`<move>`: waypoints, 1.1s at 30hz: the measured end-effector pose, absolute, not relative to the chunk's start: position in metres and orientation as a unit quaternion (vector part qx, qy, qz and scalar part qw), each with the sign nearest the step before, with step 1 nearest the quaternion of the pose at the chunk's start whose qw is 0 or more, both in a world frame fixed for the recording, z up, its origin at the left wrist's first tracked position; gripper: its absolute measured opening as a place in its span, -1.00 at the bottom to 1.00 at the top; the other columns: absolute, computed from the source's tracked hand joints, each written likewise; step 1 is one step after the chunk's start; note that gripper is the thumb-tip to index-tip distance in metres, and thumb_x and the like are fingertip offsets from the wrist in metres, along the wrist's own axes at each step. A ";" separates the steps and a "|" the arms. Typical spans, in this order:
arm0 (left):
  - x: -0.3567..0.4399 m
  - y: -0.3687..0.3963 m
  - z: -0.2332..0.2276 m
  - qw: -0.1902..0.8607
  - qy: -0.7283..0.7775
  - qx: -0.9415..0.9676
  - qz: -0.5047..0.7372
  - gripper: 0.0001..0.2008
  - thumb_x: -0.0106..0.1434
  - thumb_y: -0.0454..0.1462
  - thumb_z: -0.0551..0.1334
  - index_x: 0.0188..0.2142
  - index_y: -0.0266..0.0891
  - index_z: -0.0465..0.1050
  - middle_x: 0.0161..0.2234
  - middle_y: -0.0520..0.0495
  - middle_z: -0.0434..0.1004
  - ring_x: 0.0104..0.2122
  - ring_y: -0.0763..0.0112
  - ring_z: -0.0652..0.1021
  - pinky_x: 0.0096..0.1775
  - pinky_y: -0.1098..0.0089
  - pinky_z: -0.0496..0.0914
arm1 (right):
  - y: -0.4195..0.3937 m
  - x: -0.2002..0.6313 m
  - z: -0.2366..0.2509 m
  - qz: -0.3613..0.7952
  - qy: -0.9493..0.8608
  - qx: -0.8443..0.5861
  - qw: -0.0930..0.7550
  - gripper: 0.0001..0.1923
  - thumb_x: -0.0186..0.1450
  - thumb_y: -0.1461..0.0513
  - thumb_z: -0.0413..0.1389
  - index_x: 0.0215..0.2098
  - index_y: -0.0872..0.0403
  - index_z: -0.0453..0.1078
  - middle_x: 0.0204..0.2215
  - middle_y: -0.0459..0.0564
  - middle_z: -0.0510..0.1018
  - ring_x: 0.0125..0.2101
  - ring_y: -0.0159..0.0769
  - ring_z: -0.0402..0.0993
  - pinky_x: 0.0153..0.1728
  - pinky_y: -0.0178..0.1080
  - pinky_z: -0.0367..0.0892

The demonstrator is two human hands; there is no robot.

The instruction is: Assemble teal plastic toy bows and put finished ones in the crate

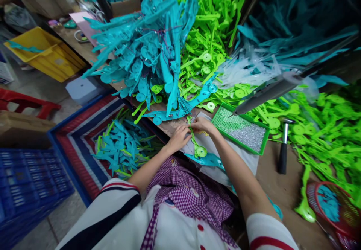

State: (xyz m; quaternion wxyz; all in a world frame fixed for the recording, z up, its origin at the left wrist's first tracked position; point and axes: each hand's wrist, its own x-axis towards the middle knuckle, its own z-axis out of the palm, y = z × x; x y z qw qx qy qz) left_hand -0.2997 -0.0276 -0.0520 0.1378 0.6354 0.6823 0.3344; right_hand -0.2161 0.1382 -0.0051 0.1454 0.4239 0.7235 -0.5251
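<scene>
Fingers of left hand [178,137] and right hand [200,125] pinch the thin green plastic piece [197,146] at the workbench's [270,186] front edge; probably light, slightly flexible, best gripped near its round end

One flat green plastic tray of silver screws [255,141], one black-handled steel hammer [283,148], one yellow plastic crate [42,52], one red plastic stool [26,103].

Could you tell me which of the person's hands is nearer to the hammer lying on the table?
Right. The right hand holds the green plastic part, left of the hammer; the left hand is farther left.
</scene>
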 end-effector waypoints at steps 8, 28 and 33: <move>-0.297 -0.030 -0.061 0.108 0.688 0.616 0.368 -0.76 0.37 -0.26 0.20 0.01 -0.26 0.37 -0.03 -0.23 0.48 0.05 0.11 0.48 0.10 0.07 0.41 | 0.137 -0.228 -0.007 -0.499 0.729 0.435 0.177 -0.66 0.09 0.28 0.31 -0.74 0.09 0.31 -0.73 -0.02 0.49 -0.64 -0.31 0.46 -0.55 -0.32 0.39; -0.318 -0.007 -0.035 0.157 0.674 0.663 0.286 -0.83 0.42 -0.37 0.08 -0.11 -0.26 0.44 -0.14 -0.17 0.48 -0.08 0.20 0.51 0.02 0.19 0.43 | 0.075 -0.167 -0.011 -0.371 0.809 0.456 -0.020 -0.78 0.32 0.18 0.08 -0.18 0.06 0.54 -0.28 0.01 0.67 -0.27 -0.27 0.57 -0.27 -0.31 0.31; -0.318 -0.003 -0.041 0.176 0.670 0.641 0.331 -0.82 0.43 -0.36 0.06 -0.19 -0.22 0.44 -0.18 -0.12 0.49 -0.11 0.25 0.50 0.00 0.22 0.42 | 0.078 -0.177 -0.011 -0.364 0.828 0.426 0.010 -0.83 0.29 0.24 0.11 -0.22 0.05 0.54 -0.31 -0.03 0.65 -0.27 -0.29 0.54 -0.26 -0.32 0.27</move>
